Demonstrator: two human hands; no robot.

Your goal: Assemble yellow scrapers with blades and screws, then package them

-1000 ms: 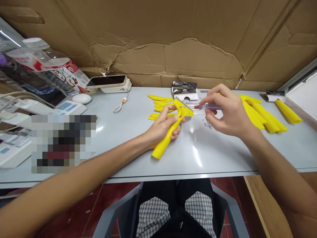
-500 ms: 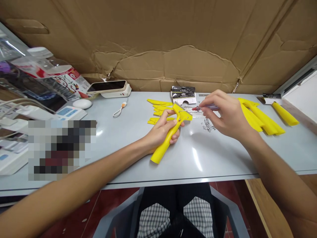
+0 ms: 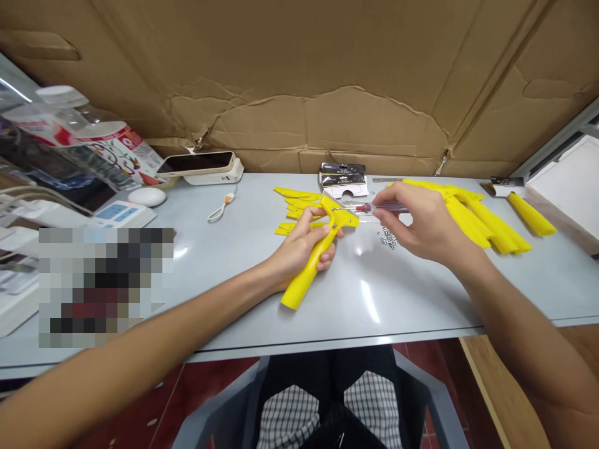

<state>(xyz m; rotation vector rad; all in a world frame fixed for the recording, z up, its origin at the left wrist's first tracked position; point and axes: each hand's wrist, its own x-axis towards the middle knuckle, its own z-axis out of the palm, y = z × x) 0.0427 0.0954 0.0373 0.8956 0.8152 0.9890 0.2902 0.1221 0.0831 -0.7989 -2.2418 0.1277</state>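
Note:
My left hand is wrapped round the neck of a yellow scraper, whose wide head points away from me and whose handle slants down toward the table's front edge. In my right hand is a screwdriver with a clear handle, held between thumb and fingers. Its shaft points left and its tip is at the scraper's head, where I cannot make out the exact contact. Small metal nuts or screws lie in a heap below my right hand. Several flat yellow pieces lie behind my left hand.
More yellow scraper handles lie at the right, with another yellow handle beyond. Black-and-white packaging stands at the back. A phone, white mouse, plastic bottle and power strips occupy the left. Cardboard walls the back.
The screwdriver and my right hand have shifted slightly, with the hand turned a little. My left hand keeps its hold on the scraper. The whole view has moved slightly.

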